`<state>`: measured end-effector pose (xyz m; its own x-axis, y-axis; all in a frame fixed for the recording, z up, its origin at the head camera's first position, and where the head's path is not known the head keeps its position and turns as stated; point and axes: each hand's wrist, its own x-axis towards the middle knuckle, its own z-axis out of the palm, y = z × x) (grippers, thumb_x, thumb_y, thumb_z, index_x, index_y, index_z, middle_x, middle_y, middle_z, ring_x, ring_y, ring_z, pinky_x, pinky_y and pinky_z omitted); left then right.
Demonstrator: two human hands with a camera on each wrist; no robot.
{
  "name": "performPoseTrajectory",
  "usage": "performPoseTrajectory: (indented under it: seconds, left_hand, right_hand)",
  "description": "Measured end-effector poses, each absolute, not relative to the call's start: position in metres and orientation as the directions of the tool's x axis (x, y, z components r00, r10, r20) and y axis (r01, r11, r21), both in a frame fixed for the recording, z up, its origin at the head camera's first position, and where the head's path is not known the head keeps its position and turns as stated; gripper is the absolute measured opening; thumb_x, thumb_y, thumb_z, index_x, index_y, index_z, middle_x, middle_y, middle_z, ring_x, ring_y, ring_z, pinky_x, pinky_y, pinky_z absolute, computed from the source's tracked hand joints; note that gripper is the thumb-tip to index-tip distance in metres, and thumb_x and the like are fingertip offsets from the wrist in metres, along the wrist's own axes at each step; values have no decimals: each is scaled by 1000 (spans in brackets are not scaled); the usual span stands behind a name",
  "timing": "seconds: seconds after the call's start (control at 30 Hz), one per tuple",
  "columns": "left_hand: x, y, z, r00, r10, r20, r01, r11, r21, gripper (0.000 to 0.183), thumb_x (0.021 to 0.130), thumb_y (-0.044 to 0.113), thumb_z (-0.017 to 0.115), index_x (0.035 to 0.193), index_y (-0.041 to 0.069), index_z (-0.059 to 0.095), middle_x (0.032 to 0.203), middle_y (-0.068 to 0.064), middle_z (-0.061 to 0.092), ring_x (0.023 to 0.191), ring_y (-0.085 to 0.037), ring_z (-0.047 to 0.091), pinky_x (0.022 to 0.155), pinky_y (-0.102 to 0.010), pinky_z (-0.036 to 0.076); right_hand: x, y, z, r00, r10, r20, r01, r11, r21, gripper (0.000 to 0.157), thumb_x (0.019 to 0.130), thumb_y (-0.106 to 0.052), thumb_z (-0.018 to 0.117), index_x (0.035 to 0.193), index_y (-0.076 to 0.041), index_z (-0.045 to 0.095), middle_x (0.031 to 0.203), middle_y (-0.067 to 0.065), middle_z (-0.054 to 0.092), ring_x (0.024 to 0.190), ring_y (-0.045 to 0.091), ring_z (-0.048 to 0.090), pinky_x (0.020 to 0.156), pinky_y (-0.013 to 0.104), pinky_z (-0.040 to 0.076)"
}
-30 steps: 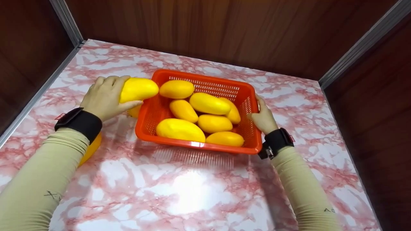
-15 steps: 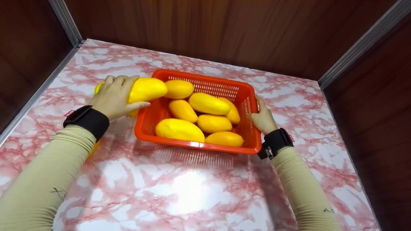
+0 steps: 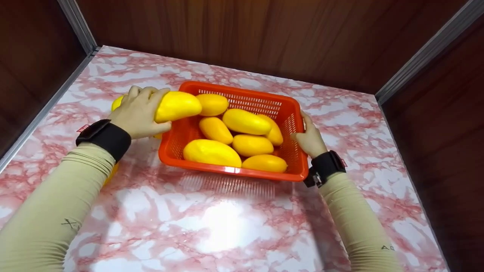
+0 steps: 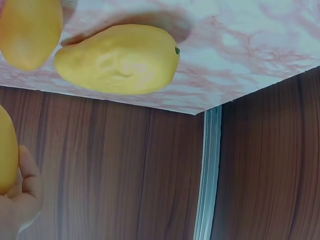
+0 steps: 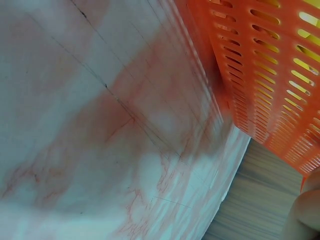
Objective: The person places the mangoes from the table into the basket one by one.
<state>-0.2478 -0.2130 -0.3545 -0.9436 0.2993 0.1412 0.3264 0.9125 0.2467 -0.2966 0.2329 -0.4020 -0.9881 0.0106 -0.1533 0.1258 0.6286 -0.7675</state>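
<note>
My left hand (image 3: 140, 111) holds a yellow mango (image 3: 178, 106) from above, thumb on the near side, its tip over the left rim of a red-orange plastic basket (image 3: 236, 172). That held mango (image 4: 6, 152) shows at the left edge of the left wrist view. Inside the basket lie several more mangoes (image 3: 247, 121). My right hand (image 3: 312, 138) grips the basket's right side, thumb inside the rim. The right wrist view shows the slotted basket wall (image 5: 265, 70) and part of that hand (image 5: 306, 212).
Mangoes lie on the pink-and-white marbled table (image 3: 227, 234) left of the basket: one behind the left hand (image 3: 116, 102), another partly hidden by the left wrist (image 3: 110, 176). Dark wood panels (image 3: 234, 34) with metal corner strips (image 3: 77, 24) enclose the table.
My left hand has moved right with its mango, which now reaches over the basket's left rim. A mango behind that hand has come into view. The right hand and basket have stayed in place.
</note>
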Motion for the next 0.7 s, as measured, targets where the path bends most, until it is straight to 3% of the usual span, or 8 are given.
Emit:
performPoseTrajectory:
  seconds: [0.2,0.47,0.7]
  left_hand:
    - [-250,-210,-352,-939,316,136,341,908,245,78,82,41,63,150,9,37,138,-27,44,116,-46,36,99,-59,30]
    - [-253,-203,-351,-928,329,175,363,905,223,77,83,42,65,150,13,41,135,-26,46,115,-45,37,95,-57,35]
    - [-256,-195,-351,-900,375,223,416,891,180,78,84,45,68,148,9,43,133,-27,48,113,-46,41,94,-56,40]
  right_hand:
    - [-296,233,-402,-988,13,-157,131,624,-770,93,82,-2,59,161,-21,14,146,25,47,114,35,58,92,45,52]
    - [-296,233,-402,-988,12,-153,127,623,-772,93,81,-1,59,160,-21,15,145,26,47,114,36,58,92,45,52]
    - [-296,233,-403,-990,18,-142,122,628,-768,93,81,-3,60,160,-22,16,144,25,48,114,35,57,93,45,51]
